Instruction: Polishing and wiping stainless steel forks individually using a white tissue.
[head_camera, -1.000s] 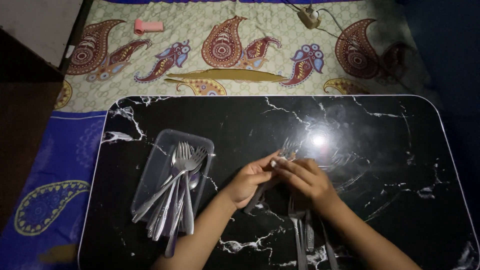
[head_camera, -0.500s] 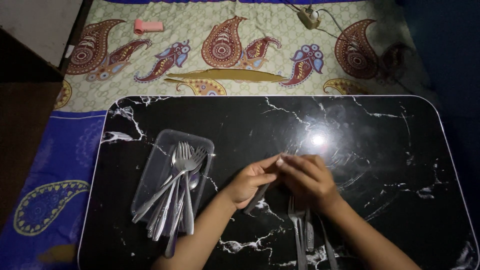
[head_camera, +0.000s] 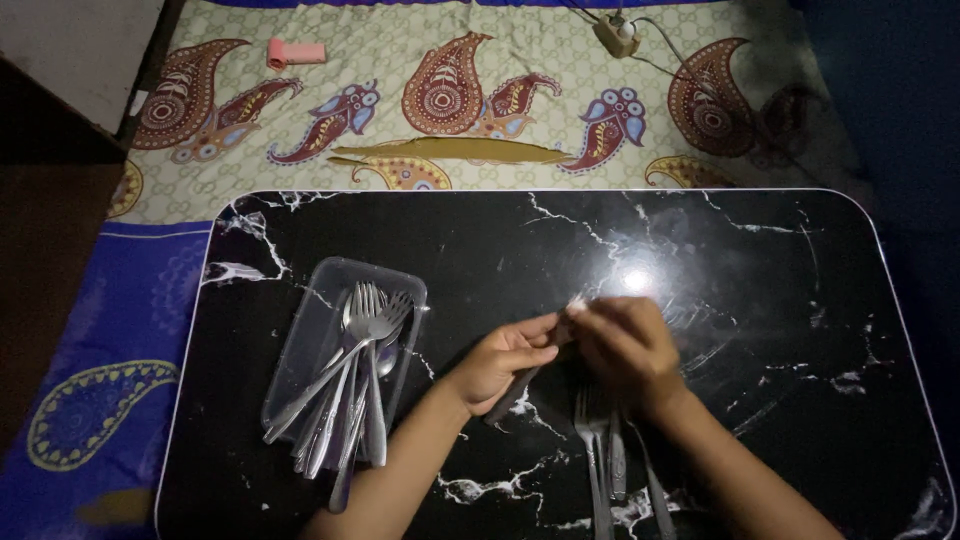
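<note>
My left hand (head_camera: 497, 362) grips a metal fork (head_camera: 522, 384) by its middle; the dark handle sticks out below the palm toward me. My right hand (head_camera: 626, 348) is curled over the fork's head and hides the tines. A small pale spot shows at its fingertips, and I cannot tell what it is. Both hands hover just above the black marble-pattern table (head_camera: 760, 260). Just below my right wrist, a few loose forks and other cutlery (head_camera: 603, 462) lie on the table.
A clear plastic container (head_camera: 312, 318) at the left of the table holds several forks and spoons (head_camera: 357, 385), handles overhanging its near edge. Beyond the table lie a paisley cloth (head_camera: 450, 90), a pink object (head_camera: 296, 52) and a plug with a cable (head_camera: 618, 33).
My right hand has slid over the fork's head; the tines that showed a second ago are now covered. My left hand has held its place.
</note>
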